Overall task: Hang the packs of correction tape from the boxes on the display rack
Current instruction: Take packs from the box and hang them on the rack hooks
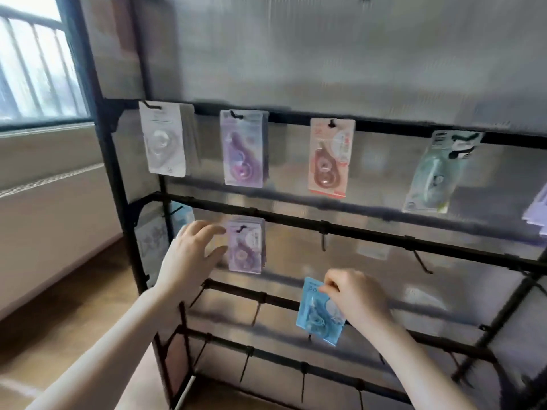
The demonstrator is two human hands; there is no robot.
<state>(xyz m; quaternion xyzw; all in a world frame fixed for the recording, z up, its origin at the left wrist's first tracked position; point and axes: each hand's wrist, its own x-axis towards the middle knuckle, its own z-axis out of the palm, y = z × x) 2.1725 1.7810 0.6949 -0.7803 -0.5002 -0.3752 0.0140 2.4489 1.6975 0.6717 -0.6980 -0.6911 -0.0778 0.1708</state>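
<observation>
blue pack pinched at top by right hand fingers; left hand fingers spread, seemingly touching purple packs.

Single head view — looks forward, slightly down; close to display rack, within arm's reach

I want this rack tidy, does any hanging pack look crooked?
Yes: the green pack at the right of the top rail hangs tilted, its bottom swung left, while the white, purple and pink packs beside it hang straight.
</observation>
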